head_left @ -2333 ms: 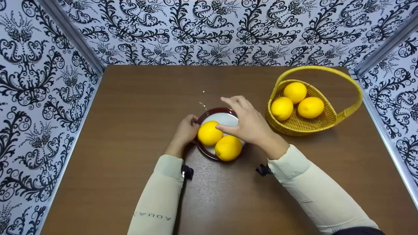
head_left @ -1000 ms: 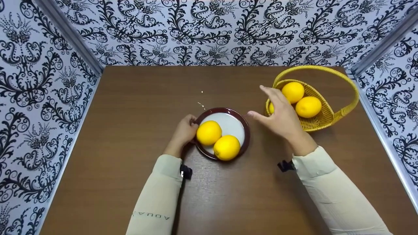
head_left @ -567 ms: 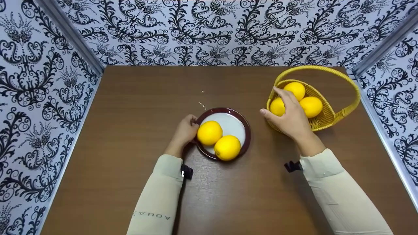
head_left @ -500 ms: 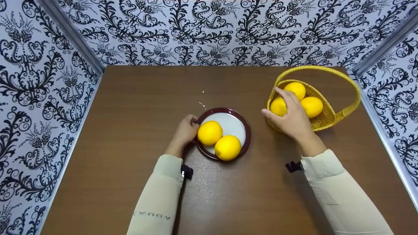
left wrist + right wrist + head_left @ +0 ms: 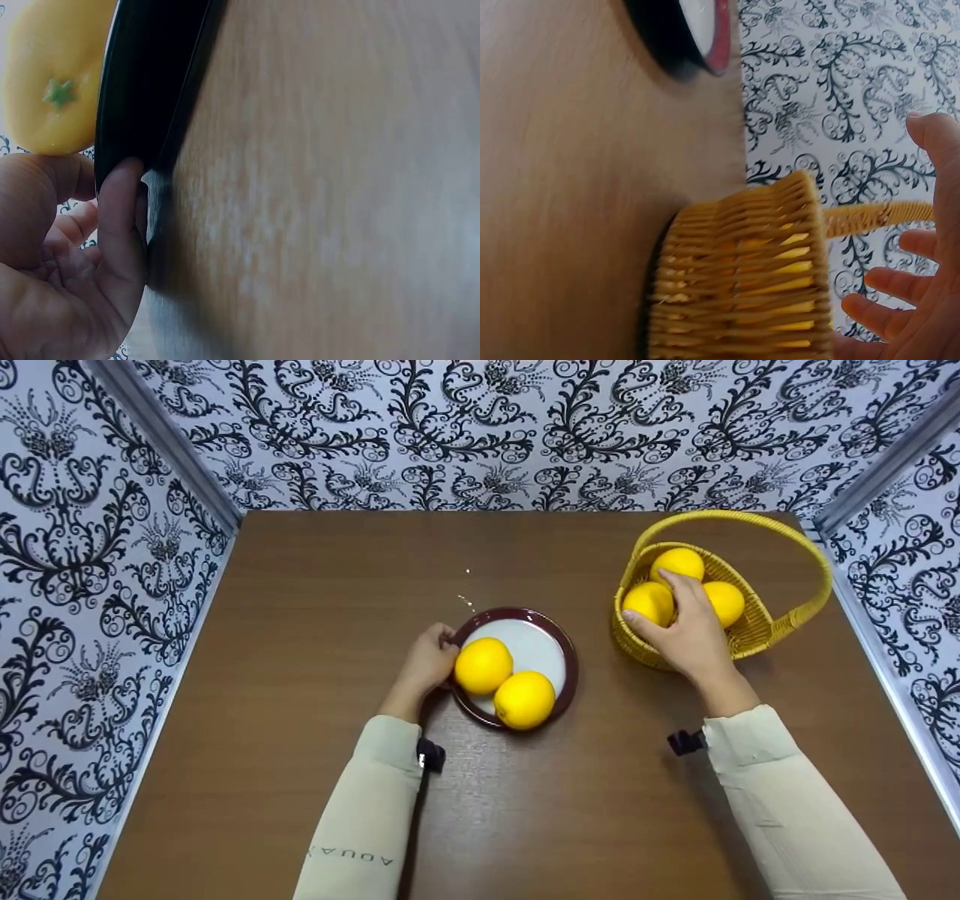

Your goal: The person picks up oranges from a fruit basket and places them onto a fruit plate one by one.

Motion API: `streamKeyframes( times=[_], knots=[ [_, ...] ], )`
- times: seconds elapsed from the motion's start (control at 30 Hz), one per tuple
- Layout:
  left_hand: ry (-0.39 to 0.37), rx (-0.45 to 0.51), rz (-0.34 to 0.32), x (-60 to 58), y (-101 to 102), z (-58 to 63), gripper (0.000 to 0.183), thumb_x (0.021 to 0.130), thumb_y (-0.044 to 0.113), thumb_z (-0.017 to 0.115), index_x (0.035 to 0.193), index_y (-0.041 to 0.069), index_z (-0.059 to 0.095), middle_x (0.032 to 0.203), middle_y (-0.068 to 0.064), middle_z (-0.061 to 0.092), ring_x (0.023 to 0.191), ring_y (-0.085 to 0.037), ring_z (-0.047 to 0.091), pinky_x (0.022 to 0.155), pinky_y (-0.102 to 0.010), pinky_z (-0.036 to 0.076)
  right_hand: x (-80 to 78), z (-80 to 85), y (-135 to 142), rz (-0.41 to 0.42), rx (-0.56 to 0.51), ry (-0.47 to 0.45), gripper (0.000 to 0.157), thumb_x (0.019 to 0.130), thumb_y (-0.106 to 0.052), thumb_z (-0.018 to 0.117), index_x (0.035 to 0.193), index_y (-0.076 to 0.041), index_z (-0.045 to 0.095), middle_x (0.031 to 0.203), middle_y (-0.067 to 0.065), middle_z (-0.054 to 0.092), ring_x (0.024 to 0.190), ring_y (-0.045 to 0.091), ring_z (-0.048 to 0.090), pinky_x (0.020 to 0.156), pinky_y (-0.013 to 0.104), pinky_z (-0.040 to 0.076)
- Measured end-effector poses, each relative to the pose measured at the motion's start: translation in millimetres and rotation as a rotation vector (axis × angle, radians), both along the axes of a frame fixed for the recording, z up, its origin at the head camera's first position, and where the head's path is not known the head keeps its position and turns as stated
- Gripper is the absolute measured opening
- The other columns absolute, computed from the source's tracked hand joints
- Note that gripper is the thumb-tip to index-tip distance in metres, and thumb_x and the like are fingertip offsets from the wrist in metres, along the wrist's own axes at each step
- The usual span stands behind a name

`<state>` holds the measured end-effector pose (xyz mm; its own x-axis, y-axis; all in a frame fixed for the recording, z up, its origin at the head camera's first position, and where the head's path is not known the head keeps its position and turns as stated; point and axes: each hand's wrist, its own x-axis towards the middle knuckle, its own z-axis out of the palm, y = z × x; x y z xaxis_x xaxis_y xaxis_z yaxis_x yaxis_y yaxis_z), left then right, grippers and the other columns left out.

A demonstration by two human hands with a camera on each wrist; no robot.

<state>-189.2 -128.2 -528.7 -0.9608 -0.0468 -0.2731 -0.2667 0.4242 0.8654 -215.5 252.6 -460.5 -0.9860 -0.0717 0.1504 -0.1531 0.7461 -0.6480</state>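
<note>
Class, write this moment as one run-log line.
left hand: pinches plate at rim | right hand: over basket, holding nothing | plate: two yellow fruits | basket: three yellow fruits

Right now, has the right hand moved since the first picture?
Yes, the right hand moved rightward, from over the stationary maroon-rimmed plate to over the yellow wicker basket.

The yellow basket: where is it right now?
In the head view, the yellow basket stands toward the right end of the wooden table, to the right of the plate, with the right hand over its yellow fruit.
</note>
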Motion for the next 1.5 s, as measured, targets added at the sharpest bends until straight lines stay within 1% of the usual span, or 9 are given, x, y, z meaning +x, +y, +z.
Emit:
streamKeyframes(
  times=[0.1,0.3,0.43,0.53,0.73,0.93,1.1,1.23,1.5],
  knots=[
    [-0.002,0.0,0.004,0.2,0,-0.5,0.018,0.1,0.007,0.055,0.117,0.004,0.062,0.103,-0.015,0.061,0.073,-0.022,0.061,0.045,-0.029,0.057,-2.4,-5.7,5,-0.012,0.004,-0.019,0.088,0.088,-0.054,0.077,0.156,-0.009,0.043,0.157,0.02,0.041,0.144,0.042,0.04,0.124,0.061,0.03],
    [0.004,-0.015,0.002,-0.3,0,-1.8,0.018,0.1,0.007,0.055,0.116,0.005,0.062,0.105,-0.014,0.062,0.082,-0.023,0.061,0.047,-0.029,0.057,-6.2,-13.0,13,-0.039,0.004,-0.074,0.092,0.089,-0.056,0.075,0.158,-0.007,0.039,0.155,0.024,0.039,0.139,0.044,0.042,0.122,0.063,0.032],
    [0.007,0.013,0.006,0.5,1,-1.7,0.015,0.1,0.005,0.054,0.113,0.005,0.062,0.095,-0.009,0.058,0.071,-0.019,0.058,0.043,-0.026,0.053,-8.6,-15.6,16,-0.049,-0.002,-0.114,0.096,0.088,-0.061,0.073,0.159,-0.008,0.036,0.153,0.026,0.039,0.136,0.044,0.043,0.12,0.063,0.033],
    [0.012,0.03,0.011,1.2,1,-0.7,0.013,0.101,0.004,0.053,0.11,0.005,0.061,0.09,-0.006,0.053,0.064,-0.017,0.054,0.042,-0.025,0.051,-10.7,-17.4,17,-0.053,-0.013,-0.137,0.098,0.088,-0.063,0.073,0.159,-0.008,0.036,0.149,0.027,0.04,0.131,0.043,0.045,0.116,0.062,0.036],
    [0.006,0.027,0.012,1.2,1,-0.3,0.012,0.101,0.005,0.053,0.11,0.006,0.061,0.089,-0.005,0.052,0.063,-0.016,0.054,0.041,-0.025,0.051,-15.1,-18.7,19,-0.054,-0.046,-0.187,0.102,0.088,-0.064,0.072,0.16,-0.005,0.033,0.147,0.029,0.04,0.128,0.042,0.047,0.113,0.059,0.042],
    [-0.001,0.022,0.01,1.1,1,-0.6,0.012,0.101,0.006,0.053,0.11,0.007,0.061,0.088,-0.006,0.052,0.062,-0.017,0.054,0.042,-0.026,0.052,-19.6,-18.4,21,-0.048,-0.05,-0.234,0.105,0.087,-0.065,0.072,0.161,-0.004,0.029,0.152,0.029,0.037,0.133,0.043,0.046,0.118,0.06,0.04],
    [-0.001,0.016,0.007,0.7,0,-1.2,0.013,0.101,0.007,0.053,0.112,0.007,0.061,0.09,-0.006,0.054,0.062,-0.018,0.055,0.042,-0.026,0.053,-22.3,-17.9,20,-0.04,-0.035,-0.241,0.101,0.089,-0.061,0.073,0.161,-0.003,0.031,0.157,0.029,0.035,0.14,0.045,0.041,0.121,0.062,0.035],
    [0.001,0.015,0.007,0.5,0,-1.7,0.013,0.101,0.008,0.054,0.112,0.007,0.061,0.092,-0.007,0.055,0.063,-0.018,0.056,0.042,-0.026,0.053,-24.0,-17.7,19,-0.04,-0.024,-0.246,0.097,0.09,-0.058,0.073,0.16,-0.003,0.033,0.158,0.03,0.035,0.141,0.046,0.038,0.122,0.063,0.032],
    [0.001,-0.011,-0.001,0.5,-1,-0.9,0.014,0.101,0.01,0.056,0.114,0.007,0.061,0.09,-0.005,0.053,0.065,-0.017,0.055,0.043,-0.026,0.053,-28.0,-18.0,16,-0.04,-0.026,-0.232,0.087,0.09,-0.047,0.077,0.155,-0.001,0.041,0.155,0.028,0.041,0.136,0.043,0.044,0.118,0.061,0.036]
  ],
)
